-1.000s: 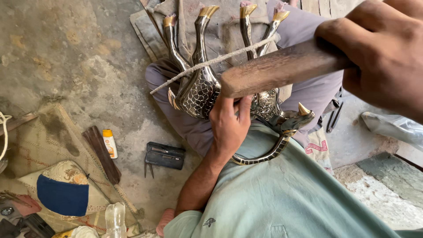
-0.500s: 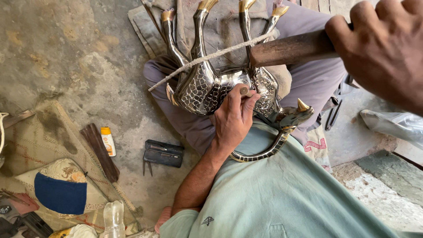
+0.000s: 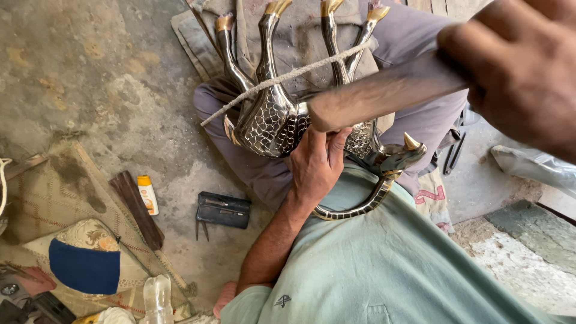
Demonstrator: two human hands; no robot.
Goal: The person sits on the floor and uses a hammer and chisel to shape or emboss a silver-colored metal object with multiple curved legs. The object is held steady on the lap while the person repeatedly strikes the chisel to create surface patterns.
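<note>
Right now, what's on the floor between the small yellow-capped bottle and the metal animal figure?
Head view: a dark rectangular case lies on bare concrete floor between the bottle and the figure.

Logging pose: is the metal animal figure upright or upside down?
Upside down: the metal animal figure lies on the lap, its brass-tipped legs pointing away.

Left hand (image 3: 317, 168) gripping upturned silver-and-brass scaled metal animal figurine (image 3: 273, 120) on lap, right hand (image 3: 516, 72) w/ brown wooden stick (image 3: 384, 93), blurred, above it
</note>
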